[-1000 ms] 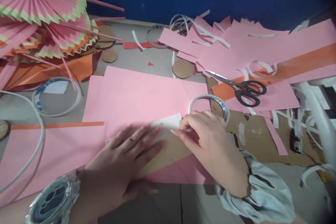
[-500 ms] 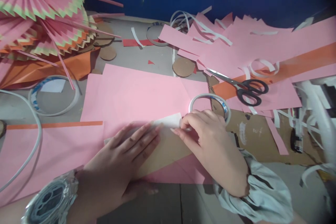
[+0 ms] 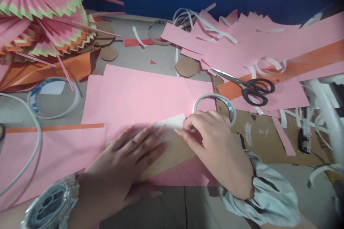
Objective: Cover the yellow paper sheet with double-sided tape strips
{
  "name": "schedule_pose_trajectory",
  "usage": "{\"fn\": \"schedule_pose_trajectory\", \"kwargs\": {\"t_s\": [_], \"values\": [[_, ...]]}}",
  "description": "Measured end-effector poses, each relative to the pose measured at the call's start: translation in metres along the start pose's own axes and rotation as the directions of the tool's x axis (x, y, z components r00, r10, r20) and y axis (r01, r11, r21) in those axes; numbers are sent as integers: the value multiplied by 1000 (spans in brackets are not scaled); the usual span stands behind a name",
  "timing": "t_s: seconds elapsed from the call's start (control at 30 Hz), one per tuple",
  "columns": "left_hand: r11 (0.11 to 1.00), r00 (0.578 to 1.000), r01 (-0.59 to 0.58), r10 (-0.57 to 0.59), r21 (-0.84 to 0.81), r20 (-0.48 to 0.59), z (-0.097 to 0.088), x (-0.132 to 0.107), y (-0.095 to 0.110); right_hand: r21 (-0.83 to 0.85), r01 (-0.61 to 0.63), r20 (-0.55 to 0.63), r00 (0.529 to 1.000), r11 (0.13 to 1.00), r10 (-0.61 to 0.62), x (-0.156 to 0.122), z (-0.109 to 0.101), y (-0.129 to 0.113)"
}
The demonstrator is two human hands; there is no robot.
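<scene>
My left hand (image 3: 134,157) lies flat, fingers stretched, on a tan sheet of paper (image 3: 172,148). Its fingertips touch a white strip of tape (image 3: 172,121) along the sheet's far edge. At the strip's right end, the thumb and forefinger of my right hand (image 3: 212,143) are pinched together on the tape; the exact grip is partly hidden. Just behind that hand is a tape roll (image 3: 233,112) with a blue-and-white core, partly covered by the knuckles. Large pink paper (image 3: 139,93) lies under the tan sheet and beyond it.
Black-handled scissors (image 3: 255,91) rest on pink and orange paper scraps (image 3: 258,50) at right. Another tape roll (image 3: 77,98) is at left, near pleated paper fans (image 3: 53,3). A cardboard disc (image 3: 187,66), a pink sheet with an orange edge (image 3: 59,157) and a cutter (image 3: 304,137) lie around.
Both hands stay in nearly the same place. My left forefinger side has spread slightly to the right over the tan sheet. The view has shifted a little.
</scene>
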State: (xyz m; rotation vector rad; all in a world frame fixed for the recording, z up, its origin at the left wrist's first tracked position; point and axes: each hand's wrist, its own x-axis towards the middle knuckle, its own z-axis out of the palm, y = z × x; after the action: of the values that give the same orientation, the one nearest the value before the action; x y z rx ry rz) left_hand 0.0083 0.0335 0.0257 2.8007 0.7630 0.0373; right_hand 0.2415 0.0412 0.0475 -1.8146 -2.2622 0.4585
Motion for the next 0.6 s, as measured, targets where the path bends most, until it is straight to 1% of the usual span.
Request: {"fn": "schedule_pose_trajectory", "kwargs": {"t_s": [0.27, 0.5, 0.6], "values": [[1000, 1000, -4, 4, 8, -18, 0, 0, 2, -6, -3, 2, 1000, 1000, 3, -1, 1, 0], [1000, 1000, 17, -17, 26, -15, 0, 0, 5, -7, -1, 4, 1000, 1000, 1, -1, 0, 0], [999, 999, 32, -32, 25, -30, -2, 1, 6, -14, -5, -3, 1000, 1000, 5, -1, 2, 0]]}}
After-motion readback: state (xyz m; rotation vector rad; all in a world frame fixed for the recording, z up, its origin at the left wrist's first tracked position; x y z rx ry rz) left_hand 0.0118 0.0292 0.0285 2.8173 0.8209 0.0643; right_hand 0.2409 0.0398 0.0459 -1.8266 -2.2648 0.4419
